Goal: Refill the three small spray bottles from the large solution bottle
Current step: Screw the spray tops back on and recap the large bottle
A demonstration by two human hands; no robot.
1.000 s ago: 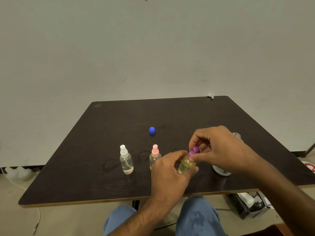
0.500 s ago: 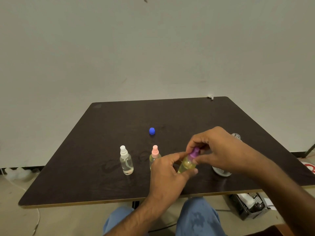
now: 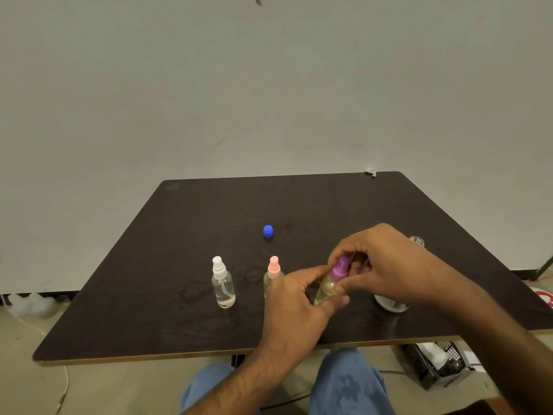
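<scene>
- The left hand [image 3: 294, 307] is grasping the body of the purple-capped spray bottle [image 3: 329, 287], with thumb and fingers curled around its lower part.
- The right hand [image 3: 380, 265] is pinching the purple spray head [image 3: 340, 268] from above; this grip is clenched on the head, probably for screwing it.
- This bottle is being held tilted, near the front edge of the surface [image 3: 179, 324], at about 5 o'clock from the blue cap [image 3: 268, 231].
- The pink-capped spray bottle [image 3: 273, 274] is standing upright just beside the left hand, at its 11 o'clock; the white-capped spray bottle [image 3: 223, 284] is standing well apart, at 9 o'clock.
- The large solution bottle [image 3: 416, 241] is mostly hidden behind the right hand; only its open neck and white base are showing.
- In my judgement the small bottle is light, and its clear plastic wall is smooth and maybe wet, so it can be slipping.
- It is better to be holding the body low and firm, without squeezing, and turning only the ribbed head.
</scene>
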